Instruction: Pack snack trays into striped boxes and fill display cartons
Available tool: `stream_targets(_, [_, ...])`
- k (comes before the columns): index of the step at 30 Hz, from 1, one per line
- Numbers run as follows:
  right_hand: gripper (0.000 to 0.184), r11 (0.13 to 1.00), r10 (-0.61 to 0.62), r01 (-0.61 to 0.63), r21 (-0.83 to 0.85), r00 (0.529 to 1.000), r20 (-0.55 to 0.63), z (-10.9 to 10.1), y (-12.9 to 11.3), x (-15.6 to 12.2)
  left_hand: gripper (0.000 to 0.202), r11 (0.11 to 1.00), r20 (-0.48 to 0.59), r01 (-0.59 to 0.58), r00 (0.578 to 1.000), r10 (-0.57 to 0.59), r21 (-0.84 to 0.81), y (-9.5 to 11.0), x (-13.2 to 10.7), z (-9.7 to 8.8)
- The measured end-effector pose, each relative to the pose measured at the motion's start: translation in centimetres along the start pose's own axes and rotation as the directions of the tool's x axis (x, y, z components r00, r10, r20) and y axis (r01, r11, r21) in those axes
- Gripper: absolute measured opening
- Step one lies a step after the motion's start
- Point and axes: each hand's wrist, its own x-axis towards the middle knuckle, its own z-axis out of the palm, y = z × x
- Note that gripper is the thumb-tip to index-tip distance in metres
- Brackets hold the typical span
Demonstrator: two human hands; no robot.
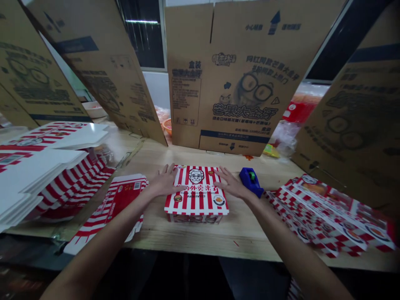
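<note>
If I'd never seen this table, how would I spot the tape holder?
Find the table in front of the middle cardboard sheet. On it, a striped box sits between the left hand and the right hand; the tape holder is just to the right of the right hand. It is deep blue with green inside, while the box and the stack farther right are red and white.

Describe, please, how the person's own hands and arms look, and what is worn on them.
The bare, five-fingered left hand and matching right hand wear no gloves. The left forearm and right forearm show no sleeve, watch or bracelet. Thin rings would be too small to tell.
</note>
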Motion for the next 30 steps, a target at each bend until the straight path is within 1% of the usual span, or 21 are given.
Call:
stream_targets(1, [0.066,0.994,-0.015,0.011,-0.11,0.999,-0.039,0.4,-0.7,-0.6,0.065,0.988,0.002,-0.025,1.0,0.025,0.15,1.1,-0.7,0.4])
stream_targets(2, [0.062,0.981,-0.048,0.033,-0.194,0.997,-0.068,0.8,-1.6,-1.2,0.059,0.96,0.022,-0.056,0.998,0.052,0.276,2.3,-1.4,0.8])
stream_targets(3, [0.055,0.967,-0.084,0.063,-0.245,0.994,-0.076,1.2,-2.5,-1.9,0.048,0.91,0.064,-0.109,0.994,0.091,0.399,3.3,-2.0,1.2])
stream_targets(4, [0.05,0.96,-0.111,0.093,-0.265,0.992,-0.054,1.6,-3.4,-2.7,0.038,0.856,0.115,-0.168,0.985,0.128,0.489,4.2,-2.6,1.6])
stream_targets(5, [0.048,0.957,-0.122,0.116,-0.265,0.993,-0.005,1.9,-4.3,-3.5,0.035,0.817,0.165,-0.22,0.974,0.155,0.532,4.9,-3.2,1.9])
stream_targets(6, [0.049,0.959,-0.116,0.127,-0.254,0.992,0.056,2.1,-5.0,-4.2,0.036,0.795,0.206,-0.256,0.964,0.169,0.55,5.3,-3.7,2.0])
stream_targets(8, [0.062,0.966,-0.079,0.116,-0.231,0.984,0.163,2.6,-6.0,-5.6,0.043,0.795,0.257,-0.293,0.95,0.178,0.532,5.1,-4.6,2.0])
stream_targets(9, [0.071,0.968,-0.065,0.107,-0.228,0.981,0.184,2.8,-6.2,-6.2,0.051,0.81,0.274,-0.3,0.945,0.179,0.504,4.7,-5.0,1.8])
stream_targets(10, [0.078,0.967,-0.059,0.102,-0.233,0.981,0.185,3.1,-6.4,-6.7,0.062,0.83,0.289,-0.302,0.94,0.179,0.468,4.1,-5.3,1.6])
stream_targets(12, [0.083,0.961,-0.055,0.093,-0.261,0.987,0.148,3.5,-6.4,-7.4,0.078,0.87,0.323,-0.297,0.931,0.171,0.394,2.9,-6.0,1.1])
stream_targets(15, [0.084,0.948,-0.048,0.082,-0.309,0.992,0.115,4.1,-6.3,-7.8,0.086,0.895,0.345,-0.286,0.924,0.163,0.343,1.8,-6.4,0.7])
stream_targets(18, [0.08,0.935,-0.09,0.122,-0.333,0.99,0.11,4.3,-6.2,-7.9,0.089,0.89,0.354,-0.307,0.917,0.183,0.337,1.8,-6.4,0.4])
stream_targets(21, [0.077,0.913,-0.155,0.173,-0.371,0.985,0.077,4.7,-5.8,-8.0,0.088,0.893,0.343,-0.331,0.913,0.222,0.303,1.9,-6.1,0.6])
stream_targets(23, [0.074,0.895,-0.185,0.187,-0.404,0.982,0.044,5.1,-5.4,-7.9,0.086,0.891,0.312,-0.348,0.915,0.256,0.291,1.7,-6.0,1.1])
stream_targets(26, [0.069,0.874,-0.224,0.199,-0.443,0.975,-0.004,5.8,-4.9,-7.8,0.08,0.877,0.246,-0.357,0.926,0.287,0.322,1.3,-6.2,2.2])
stream_targets(28, [0.067,0.869,-0.245,0.213,-0.446,0.969,-0.014,5.9,-4.8,-7.7,0.076,0.876,0.214,-0.358,0.929,0.301,0.323,1.1,-6.5,2.7])
stream_targets(30, [0.066,0.872,-0.268,0.24,-0.427,0.963,-0.008,5.8,-4.8,-7.6,0.072,0.881,0.201,-0.361,0.929,0.311,0.305,1.0,-6.8,2.8])
